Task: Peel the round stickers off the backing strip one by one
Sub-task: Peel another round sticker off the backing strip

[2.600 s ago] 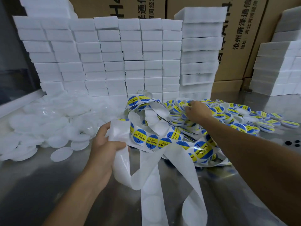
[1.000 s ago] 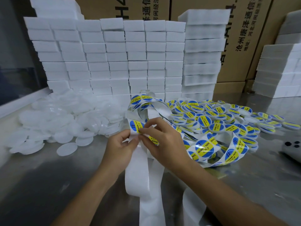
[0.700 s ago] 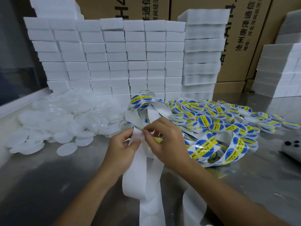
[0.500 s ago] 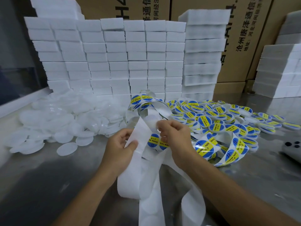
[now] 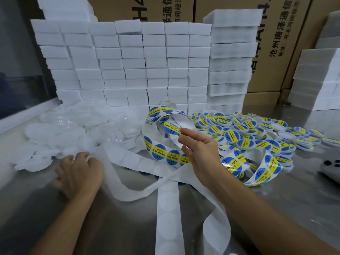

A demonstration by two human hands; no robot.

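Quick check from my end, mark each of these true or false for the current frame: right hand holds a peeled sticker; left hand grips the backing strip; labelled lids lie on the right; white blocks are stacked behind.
1. The right hand pinches a peeled sticker. True.
2. The left hand grips the backing strip. False: it reaches to the plain white lids.
3. Stickered lids lie to the right. True.
4. The white blocks are scattered flat. False: they are stacked in columns.

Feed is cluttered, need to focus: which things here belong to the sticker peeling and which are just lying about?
Job:
right hand pinching a peeled sticker
backing strip
left hand at the clear lids

Lying about:
foam blocks
cartons
labelled lids
grey device
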